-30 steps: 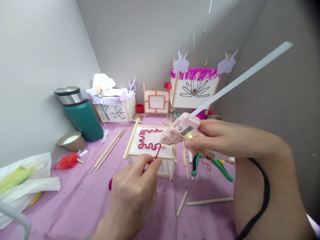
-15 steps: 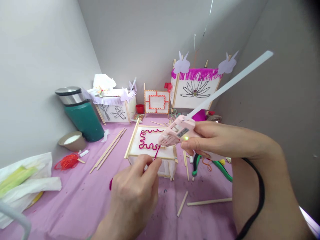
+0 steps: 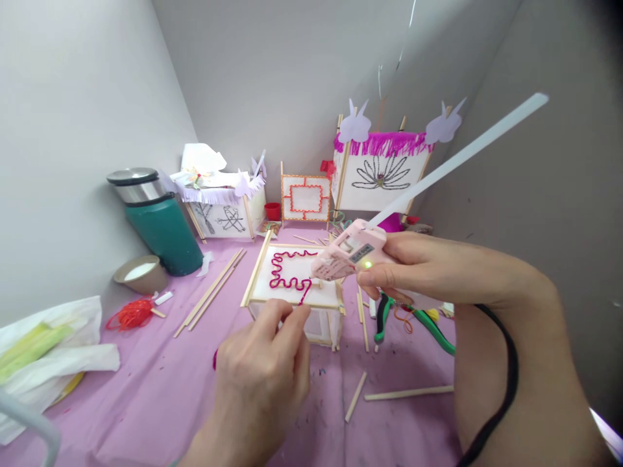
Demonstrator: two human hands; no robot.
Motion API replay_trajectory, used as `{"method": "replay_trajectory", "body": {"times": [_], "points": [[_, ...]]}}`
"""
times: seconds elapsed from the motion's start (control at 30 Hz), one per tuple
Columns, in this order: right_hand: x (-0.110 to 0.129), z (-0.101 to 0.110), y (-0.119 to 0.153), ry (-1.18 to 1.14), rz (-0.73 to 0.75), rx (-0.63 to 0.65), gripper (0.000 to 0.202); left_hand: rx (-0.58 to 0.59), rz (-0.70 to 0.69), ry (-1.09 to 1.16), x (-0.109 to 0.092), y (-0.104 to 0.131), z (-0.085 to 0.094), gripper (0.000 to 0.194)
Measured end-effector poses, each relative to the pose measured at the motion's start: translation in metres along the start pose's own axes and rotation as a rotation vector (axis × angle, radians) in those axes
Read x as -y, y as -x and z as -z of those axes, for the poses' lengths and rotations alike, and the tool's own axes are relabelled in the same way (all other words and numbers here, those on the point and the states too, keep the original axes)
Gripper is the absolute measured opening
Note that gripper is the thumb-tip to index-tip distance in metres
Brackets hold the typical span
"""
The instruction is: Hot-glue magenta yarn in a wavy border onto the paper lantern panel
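My right hand [image 3: 428,266] is wrapped round a pale pink glue gun [image 3: 360,250] with a lit yellow-green light. A long white glue stick [image 3: 462,155] juts up from its back. The gun's nozzle points down to the left, over the white top of a small box frame [image 3: 292,305] edged with wooden sticks. Wavy magenta cord [image 3: 287,282] lies on that top. The cord's free end runs to my left hand [image 3: 267,363], whose thumb and forefinger pinch it at the box's near edge. I cannot tell whether the nozzle touches the panel.
Green-handled pliers [image 3: 384,321] and loose wooden sticks [image 3: 409,393] lie on the right. On the left are a teal bottle [image 3: 163,227], a bowl [image 3: 141,275] and red string [image 3: 131,314]. Decorated lanterns [image 3: 384,175] stand at the back, near grey walls.
The glue gun has shifted slightly right and up in my right hand. My left hand has drawn the cord's end a little to the left. The box has barely moved.
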State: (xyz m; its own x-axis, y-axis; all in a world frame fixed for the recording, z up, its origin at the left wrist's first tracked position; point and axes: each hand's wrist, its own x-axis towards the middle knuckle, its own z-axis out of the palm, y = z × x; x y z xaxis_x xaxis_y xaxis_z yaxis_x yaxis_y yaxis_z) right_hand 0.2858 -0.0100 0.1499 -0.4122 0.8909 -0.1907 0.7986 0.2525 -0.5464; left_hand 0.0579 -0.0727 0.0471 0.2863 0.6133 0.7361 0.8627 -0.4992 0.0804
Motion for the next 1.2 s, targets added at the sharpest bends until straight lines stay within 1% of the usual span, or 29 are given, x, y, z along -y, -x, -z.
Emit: {"method": "replay_trajectory", "body": {"times": [0.17,0.33,0.5,0.6,0.73,0.9,1.03,1.2], "points": [[-0.001,0.000,-0.002,-0.007,0.011,-0.020,0.047,0.014,0.013,-0.006,-0.001,-0.001,0.000,0.025],[0.000,-0.001,-0.001,-0.006,0.005,-0.004,0.050,0.015,0.008,-0.011,-0.003,-0.004,0.000,0.024],[-0.007,0.000,0.001,0.021,-0.037,-0.062,0.045,0.031,0.014,-0.008,-0.003,-0.006,0.000,0.025],[-0.008,0.001,0.002,0.015,-0.030,-0.057,0.042,0.060,0.017,0.034,-0.003,-0.006,0.001,0.025],[-0.002,0.000,0.001,0.003,0.013,0.000,0.046,0.082,0.023,0.056,-0.004,-0.006,0.002,0.025],[0.002,-0.001,-0.002,0.037,0.053,-0.008,0.050,0.092,0.034,0.072,-0.005,-0.006,0.001,0.025],[0.000,-0.002,-0.003,0.077,0.049,-0.023,0.054,0.086,0.031,0.088,-0.005,-0.005,0.001,0.027],[0.002,-0.001,-0.002,0.070,0.015,0.004,0.057,0.066,0.038,0.080,-0.005,-0.006,0.002,0.028]]}}
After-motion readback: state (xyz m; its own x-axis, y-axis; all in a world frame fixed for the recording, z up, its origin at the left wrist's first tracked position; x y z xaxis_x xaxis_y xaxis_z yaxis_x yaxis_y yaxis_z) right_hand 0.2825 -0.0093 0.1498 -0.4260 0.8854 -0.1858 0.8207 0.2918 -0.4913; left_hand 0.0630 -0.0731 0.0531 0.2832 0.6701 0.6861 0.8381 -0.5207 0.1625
